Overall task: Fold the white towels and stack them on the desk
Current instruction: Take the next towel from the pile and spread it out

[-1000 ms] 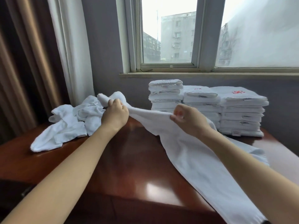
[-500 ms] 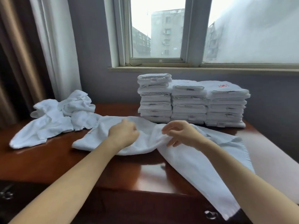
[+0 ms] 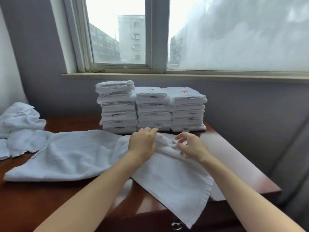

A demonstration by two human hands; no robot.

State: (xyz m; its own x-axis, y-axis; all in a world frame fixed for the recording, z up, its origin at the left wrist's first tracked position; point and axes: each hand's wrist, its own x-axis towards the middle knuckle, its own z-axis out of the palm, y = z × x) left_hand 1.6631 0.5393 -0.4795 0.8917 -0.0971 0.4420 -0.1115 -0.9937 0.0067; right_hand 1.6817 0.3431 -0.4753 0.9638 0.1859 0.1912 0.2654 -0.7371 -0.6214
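Observation:
A long white towel (image 3: 70, 154) lies spread across the dark wooden desk (image 3: 50, 203), one end at the left, the other hanging over the front right edge. My left hand (image 3: 142, 143) rests on its bunched middle, fingers curled into the cloth. My right hand (image 3: 190, 146) is just to the right, pinching a fold of the same towel between thumb and fingers. Behind my hands stand three stacks of folded white towels (image 3: 152, 109), side by side against the wall.
A heap of unfolded white towels (image 3: 18, 124) sits at the desk's far left. A window sill (image 3: 184, 77) runs above the stacks. A grey seat or cushion (image 3: 294, 173) is to the right of the desk. A drawer handle (image 3: 175, 226) shows at the front.
The towel went from held up between my hands to lying spread on the desk. Both hands moved right and closer together onto its middle. The view shifted right.

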